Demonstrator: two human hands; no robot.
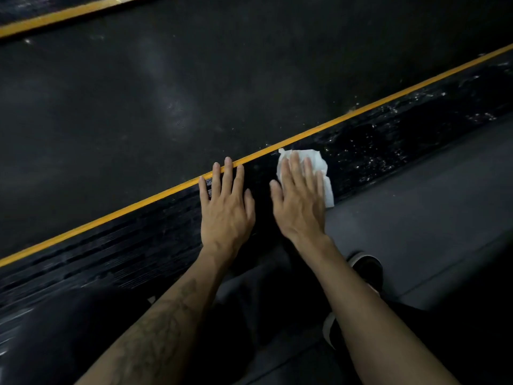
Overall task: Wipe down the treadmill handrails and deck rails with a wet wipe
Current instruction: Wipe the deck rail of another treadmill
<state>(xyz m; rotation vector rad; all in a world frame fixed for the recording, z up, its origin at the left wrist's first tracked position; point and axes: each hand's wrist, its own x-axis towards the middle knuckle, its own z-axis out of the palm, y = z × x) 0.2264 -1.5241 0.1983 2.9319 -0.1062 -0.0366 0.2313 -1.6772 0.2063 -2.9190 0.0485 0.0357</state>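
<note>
both hands flat: right hand [298, 201] pressing wet wipe [319, 168] onto deck rail [388, 143] running diagonally up-right; left hand [226, 207] bracing beside, empty.

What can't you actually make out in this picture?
Head view only:
- Most of the crumpled white wet wipe: the flat right hand covers it.
- The ribbed black deck rail with its yellow stripe: both ends cut off by the frame.
- The dark shoe: blurred, partly behind the right forearm.
- Handrails: out of frame.
</note>
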